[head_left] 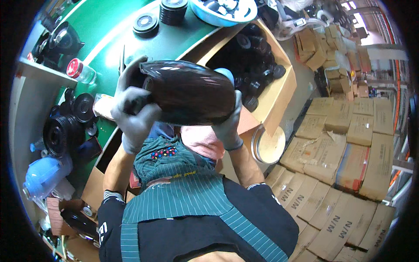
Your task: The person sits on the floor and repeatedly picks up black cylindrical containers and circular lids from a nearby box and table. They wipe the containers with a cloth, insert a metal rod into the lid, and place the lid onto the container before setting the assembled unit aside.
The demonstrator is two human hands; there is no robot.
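Both my hands wear grey gloves and hold up a large, glossy, dark brown-black rounded vessel [192,94], tilted on its side above my lap. My left hand [135,115] grips its left end, the fingers curled around a black protruding part whose kind I cannot make out. At the other end, my right hand [231,126] supports the lower right side, thumb up along the edge. Beneath it lies a pink cloth [201,140] over my green striped apron [183,192].
An open carton [286,85] of black round parts stands right of the green table [107,37]. The table bears stacked black discs [146,24], a blue basin [227,19] and a red-lidded jar [83,72]. Cardboard boxes [323,157] pile up at the right.
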